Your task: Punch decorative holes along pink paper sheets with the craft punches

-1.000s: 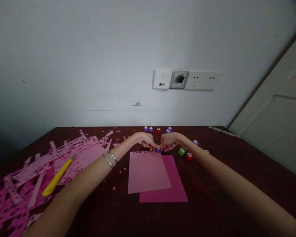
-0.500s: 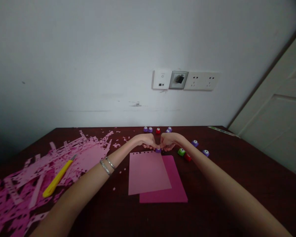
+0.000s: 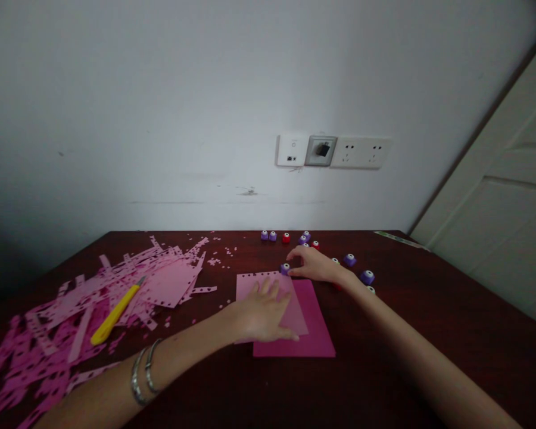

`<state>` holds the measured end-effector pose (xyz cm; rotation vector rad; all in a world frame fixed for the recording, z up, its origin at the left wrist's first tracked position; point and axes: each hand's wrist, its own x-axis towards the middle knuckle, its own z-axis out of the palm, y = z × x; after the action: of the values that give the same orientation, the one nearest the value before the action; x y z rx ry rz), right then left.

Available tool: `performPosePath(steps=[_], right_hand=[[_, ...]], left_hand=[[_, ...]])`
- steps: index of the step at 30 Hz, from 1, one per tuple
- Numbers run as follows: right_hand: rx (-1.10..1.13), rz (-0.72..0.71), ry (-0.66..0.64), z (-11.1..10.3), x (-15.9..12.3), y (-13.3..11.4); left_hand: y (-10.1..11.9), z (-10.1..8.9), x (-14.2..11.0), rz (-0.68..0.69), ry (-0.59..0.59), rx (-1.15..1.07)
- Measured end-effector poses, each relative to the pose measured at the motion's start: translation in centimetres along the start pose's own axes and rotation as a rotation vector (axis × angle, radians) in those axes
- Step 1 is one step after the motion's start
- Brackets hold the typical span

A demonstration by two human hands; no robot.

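My left hand (image 3: 261, 313) lies flat with fingers spread on a light pink sheet (image 3: 259, 285), whose far edge has a row of punched holes. That sheet overlaps a darker pink sheet (image 3: 312, 325). My right hand (image 3: 315, 265) rests at the far right corner of the light sheet, its fingers closed on a small purple punch (image 3: 285, 268).
Several small purple, red and green punches (image 3: 349, 260) are scattered by the right hand and along the table's far edge (image 3: 272, 235). A yellow utility knife (image 3: 115, 314) lies on a heap of pink paper scraps (image 3: 49, 333) at left. A wall socket panel (image 3: 333, 151) sits above.
My left hand has left the purple punch and drawn back to lie flat on the light pink sheet. My right hand stays at the punch.
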<state>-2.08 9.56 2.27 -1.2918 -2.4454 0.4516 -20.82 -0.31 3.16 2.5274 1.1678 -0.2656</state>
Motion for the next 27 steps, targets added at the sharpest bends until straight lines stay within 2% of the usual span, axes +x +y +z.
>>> performPosePath(steps=[2,5,14,20,27], right_hand=[[-0.029,-0.074,-0.007,0.9,-0.1,0.5],[-0.055,-0.129,-0.031,1.8,0.0,0.9],[-0.069,-0.084,-0.059,1.3,0.4,1.1],[-0.080,-0.019,0.030,-0.4,-0.5,2.4],[-0.076,0.101,0.160,-4.4,-3.3,5.2]], left_hand=[[0.2,0.3,-0.1,-0.017,-0.063,-0.022],[0.3,0.5,-0.2,-0.027,-0.062,-0.025],[0.0,1.0,-0.2,-0.027,-0.020,-0.012],[0.0,1.0,-0.2,-0.046,-0.056,-0.006],[0.1,0.8,-0.4,-0.041,-0.066,-0.029]])
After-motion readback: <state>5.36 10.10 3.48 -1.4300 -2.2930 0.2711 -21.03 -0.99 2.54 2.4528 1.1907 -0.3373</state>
